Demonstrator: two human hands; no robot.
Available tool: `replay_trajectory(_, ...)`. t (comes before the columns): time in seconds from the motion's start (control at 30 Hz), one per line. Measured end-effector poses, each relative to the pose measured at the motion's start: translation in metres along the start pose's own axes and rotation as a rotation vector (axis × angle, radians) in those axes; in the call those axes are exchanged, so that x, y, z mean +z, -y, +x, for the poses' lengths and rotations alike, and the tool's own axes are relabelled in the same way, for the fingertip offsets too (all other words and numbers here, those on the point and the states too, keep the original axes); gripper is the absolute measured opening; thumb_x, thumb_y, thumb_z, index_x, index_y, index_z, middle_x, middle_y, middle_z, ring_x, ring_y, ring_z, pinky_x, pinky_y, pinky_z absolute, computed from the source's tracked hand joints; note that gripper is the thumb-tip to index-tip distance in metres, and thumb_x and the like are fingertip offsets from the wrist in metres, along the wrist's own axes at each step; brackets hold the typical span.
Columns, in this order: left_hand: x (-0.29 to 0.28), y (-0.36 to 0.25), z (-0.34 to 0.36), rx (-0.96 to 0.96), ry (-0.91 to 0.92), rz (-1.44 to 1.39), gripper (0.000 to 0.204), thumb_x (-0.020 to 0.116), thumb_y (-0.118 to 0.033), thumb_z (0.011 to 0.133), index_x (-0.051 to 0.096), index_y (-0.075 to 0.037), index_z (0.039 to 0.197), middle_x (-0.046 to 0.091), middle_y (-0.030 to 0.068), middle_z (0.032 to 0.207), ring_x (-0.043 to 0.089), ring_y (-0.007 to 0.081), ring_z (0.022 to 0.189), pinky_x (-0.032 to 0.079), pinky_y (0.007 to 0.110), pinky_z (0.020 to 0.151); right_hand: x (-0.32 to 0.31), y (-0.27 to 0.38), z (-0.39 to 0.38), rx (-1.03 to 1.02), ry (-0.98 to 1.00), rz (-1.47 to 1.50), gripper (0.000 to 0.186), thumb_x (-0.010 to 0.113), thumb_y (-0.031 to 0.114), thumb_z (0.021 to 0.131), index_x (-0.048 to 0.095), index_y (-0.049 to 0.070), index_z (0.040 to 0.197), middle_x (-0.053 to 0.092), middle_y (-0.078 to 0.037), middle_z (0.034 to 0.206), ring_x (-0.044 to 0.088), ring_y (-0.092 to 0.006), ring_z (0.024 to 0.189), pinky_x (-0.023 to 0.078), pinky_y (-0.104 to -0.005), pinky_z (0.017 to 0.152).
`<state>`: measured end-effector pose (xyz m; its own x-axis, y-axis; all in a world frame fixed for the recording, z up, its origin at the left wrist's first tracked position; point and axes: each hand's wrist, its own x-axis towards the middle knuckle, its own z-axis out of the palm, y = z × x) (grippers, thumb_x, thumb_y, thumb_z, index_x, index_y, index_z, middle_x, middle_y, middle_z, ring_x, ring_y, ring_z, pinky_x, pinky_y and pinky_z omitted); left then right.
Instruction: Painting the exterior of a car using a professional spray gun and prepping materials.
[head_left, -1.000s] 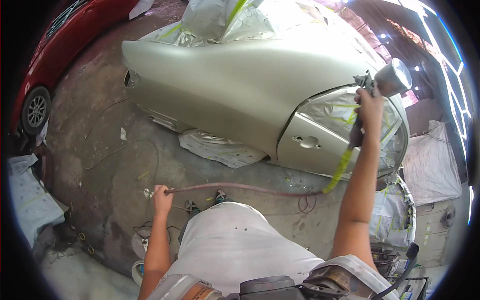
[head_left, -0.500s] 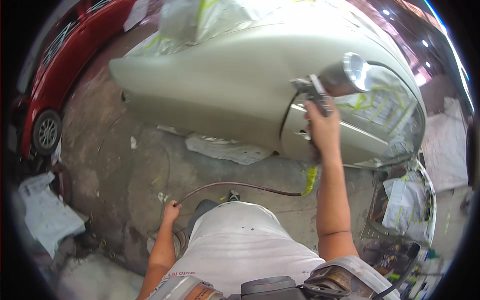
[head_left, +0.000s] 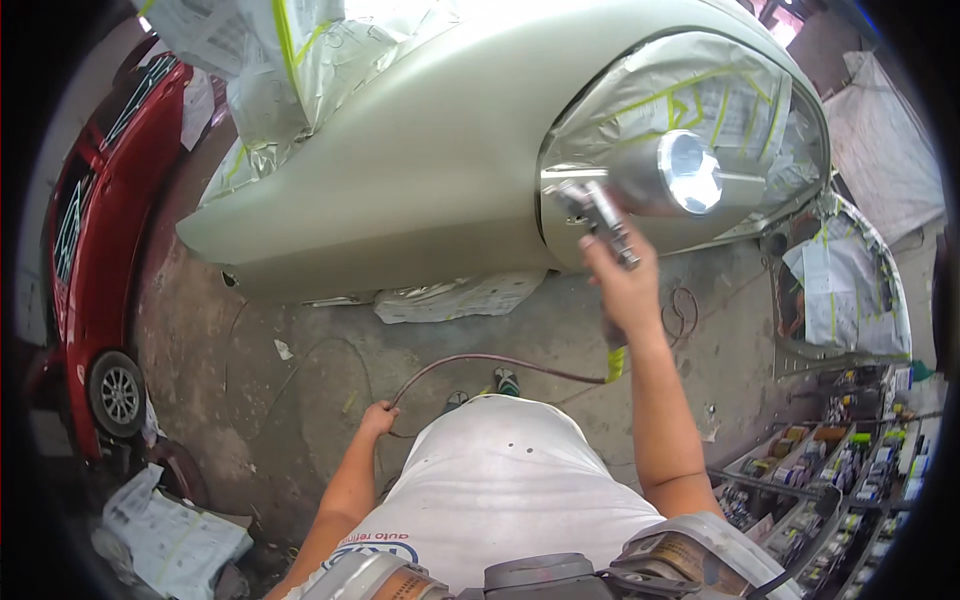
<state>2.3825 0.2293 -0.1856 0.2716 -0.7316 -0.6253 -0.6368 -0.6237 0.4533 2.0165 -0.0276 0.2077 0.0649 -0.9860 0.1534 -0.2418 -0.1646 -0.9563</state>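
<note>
My right hand (head_left: 628,285) is closed around the handle of a silver spray gun (head_left: 603,222) with a metal cup (head_left: 640,178) tilted on top. The gun hovers before a car's pale green-grey body panel (head_left: 420,185), near the door seam and below a window area masked with plastic sheeting (head_left: 650,85) and yellow-green tape. A dark red air hose (head_left: 490,358) runs from the gun's handle, past a yellow-green wrap (head_left: 615,365), to my left hand (head_left: 378,418). My left hand is closed on the hose, low at my side. Some motion blurs the gun.
A red car (head_left: 135,230) stands at the left. A covered part (head_left: 175,535) lies at the lower left, and a masked panel (head_left: 840,285) stands at the right. Shelves of small containers (head_left: 825,460) fill the lower right. More hose (head_left: 682,315) lies coiled on the floor.
My view has shifted, and more of the masked window and shelves shows. The spray gun has swung lower in view, close to the door seam. My left hand still holds the hose.
</note>
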Motion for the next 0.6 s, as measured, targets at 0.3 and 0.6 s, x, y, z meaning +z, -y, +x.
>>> replay_trajectory(0.3, -0.029, 0.030, -0.006, -0.316, 0.177, -0.325, 0.021, 0.062, -0.023, 0.088, 0.063, -0.009, 0.103, 0.062, 0.0051, 0.076, 0.061, 0.0151, 0.062, 0.046, 0.033, 0.049, -0.009, -0.006, -0.014, 0.051, -0.345, -0.045, 0.053, 0.062, 0.009, 0.089, 0.050, 0.009, 0.140, 0.057, 0.006, 0.084, 0.045, -0.0010, 0.064, 0.039, -0.0165, 0.051)
replay_trajectory(0.6, -0.046, 0.026, 0.006, -0.349, 0.234, -0.320, 0.031, 0.062, -0.031, 0.089, 0.058, -0.010, 0.111, 0.061, 0.0058, 0.092, 0.059, 0.0172, 0.065, 0.044, 0.034, 0.051, 0.091, -0.034, -0.087, -0.222, 0.301, -0.079, 0.055, 0.065, 0.011, 0.085, 0.051, 0.010, 0.139, 0.061, -0.019, 0.126, 0.057, -0.0340, 0.120, 0.042, -0.0370, 0.104)
